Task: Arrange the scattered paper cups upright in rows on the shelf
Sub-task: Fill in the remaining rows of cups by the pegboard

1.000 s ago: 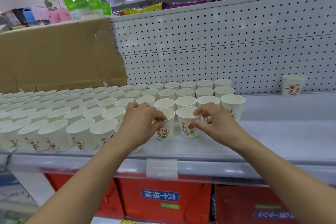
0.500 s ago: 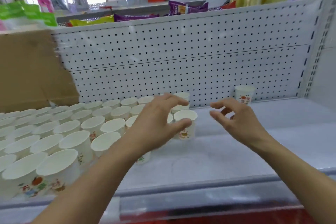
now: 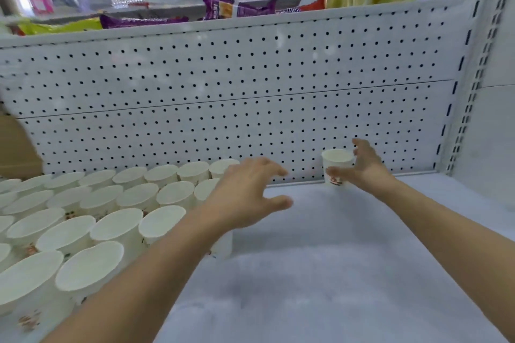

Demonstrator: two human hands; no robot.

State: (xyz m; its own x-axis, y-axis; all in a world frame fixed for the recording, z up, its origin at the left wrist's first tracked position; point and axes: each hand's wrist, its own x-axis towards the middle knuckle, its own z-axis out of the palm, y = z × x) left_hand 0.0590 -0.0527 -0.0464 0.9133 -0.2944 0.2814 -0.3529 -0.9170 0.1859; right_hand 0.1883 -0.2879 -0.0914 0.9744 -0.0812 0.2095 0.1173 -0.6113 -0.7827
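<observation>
Several white paper cups (image 3: 117,228) with red and green prints stand upright in tight rows on the left part of the white shelf (image 3: 334,259). One lone cup (image 3: 337,160) stands upright at the back right, against the pegboard. My right hand (image 3: 365,170) is spread around this cup, with the thumb across its front and the fingers beside its rim; no closed grip shows. My left hand (image 3: 250,198) hovers with spread fingers over the right end of the rows, holds nothing and hides a few cups.
A white pegboard wall (image 3: 223,97) closes the back of the shelf. A slotted upright and side wall (image 3: 468,108) bound it on the right. A cardboard box (image 3: 16,147) sits at the far left. Snack bags (image 3: 237,8) lie on top behind the pegboard.
Both hands left the front cups of the rows. My right hand moved back and to the right up to the lone cup. The view swung right and closer.
</observation>
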